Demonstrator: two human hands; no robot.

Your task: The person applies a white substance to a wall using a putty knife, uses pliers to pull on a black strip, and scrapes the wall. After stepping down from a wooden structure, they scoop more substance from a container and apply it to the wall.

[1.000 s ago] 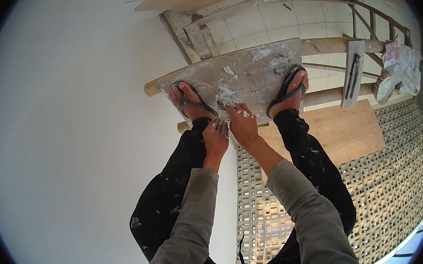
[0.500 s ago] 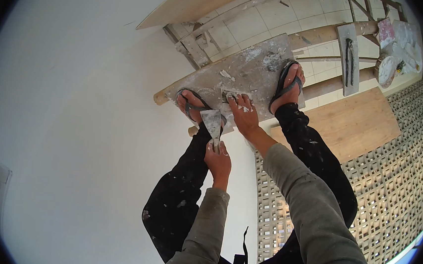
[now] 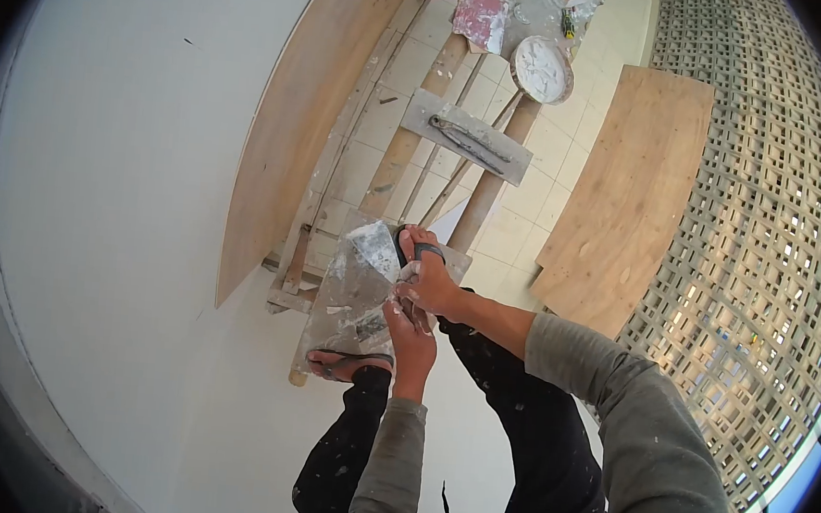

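Note:
A putty knife (image 3: 373,248) with a wide, white-smeared blade points up and to the left, just beside my right foot. Its handle end runs into my closed fingers, where both hands meet. My right hand (image 3: 435,289) is curled over it from above. Just below, my left hand (image 3: 409,345) is closed with its fingertips against the right hand's. The overlap hides most of the handle. White putty marks the fingers. A dark, putty-crusted flat piece (image 3: 370,326) lies on the board (image 3: 339,280) between my feet, left of my left hand.
My sandalled feet stand on the raised board, beside a white wall (image 3: 136,187). Ahead, a steel trowel (image 3: 468,138) lies across two poles (image 3: 482,199). Behind it are a bowl of white putty (image 3: 543,69) and a pink smeared piece (image 3: 480,21). Plywood (image 3: 627,196) lies right, near a lattice wall (image 3: 751,216).
The view has swung to the right. My right hand has left the piece on the board and come together with my left hand at the putty knife.

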